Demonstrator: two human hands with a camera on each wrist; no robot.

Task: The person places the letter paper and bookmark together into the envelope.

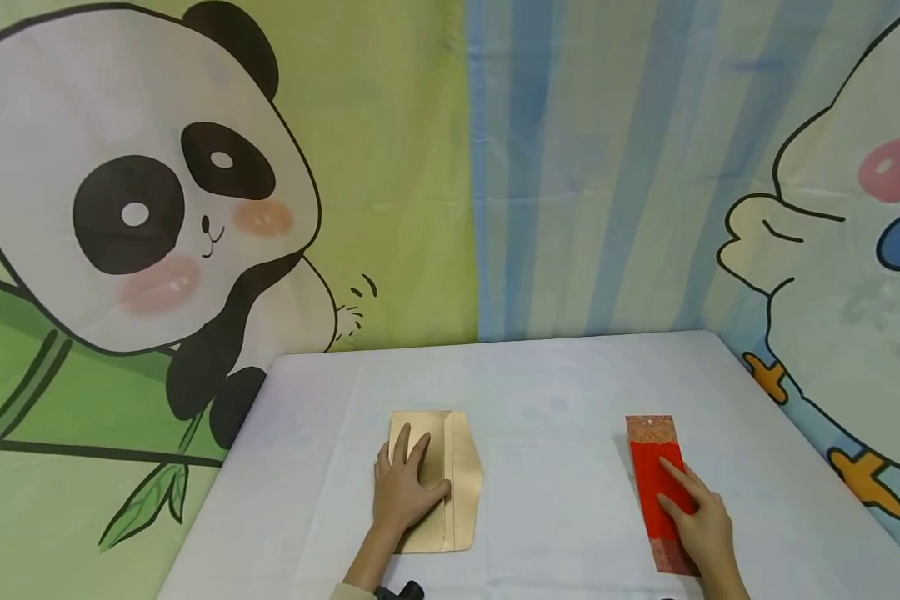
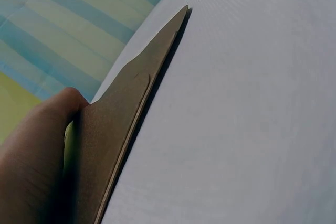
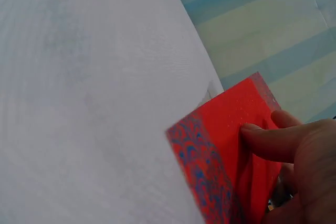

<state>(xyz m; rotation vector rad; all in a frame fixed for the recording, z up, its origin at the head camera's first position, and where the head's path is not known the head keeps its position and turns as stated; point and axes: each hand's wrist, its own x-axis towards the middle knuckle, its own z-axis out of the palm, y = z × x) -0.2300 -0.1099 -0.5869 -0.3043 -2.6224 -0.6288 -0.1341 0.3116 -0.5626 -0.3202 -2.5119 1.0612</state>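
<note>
A gold envelope (image 1: 463, 492) lies on the table with its flap spread out to the right. My left hand (image 1: 403, 492) rests on it, fingers spread and thumb near the flap's fold. In the left wrist view the thumb side of the hand (image 2: 31, 145) is at the upper face of the envelope (image 2: 118, 119). To the right, my right hand (image 1: 705, 525) holds a long red envelope (image 1: 648, 475) with patterned end bands by its right side. The right wrist view shows the thumb on the face of the red envelope (image 3: 226, 114), other fingers partly hidden behind it.
A white cloth covers the table (image 1: 547, 467), with a gap between the two envelopes. Behind it hangs a printed curtain (image 1: 570, 167) with a panda and a white bird. A small black object (image 1: 403, 591) is by the left wrist at the bottom edge.
</note>
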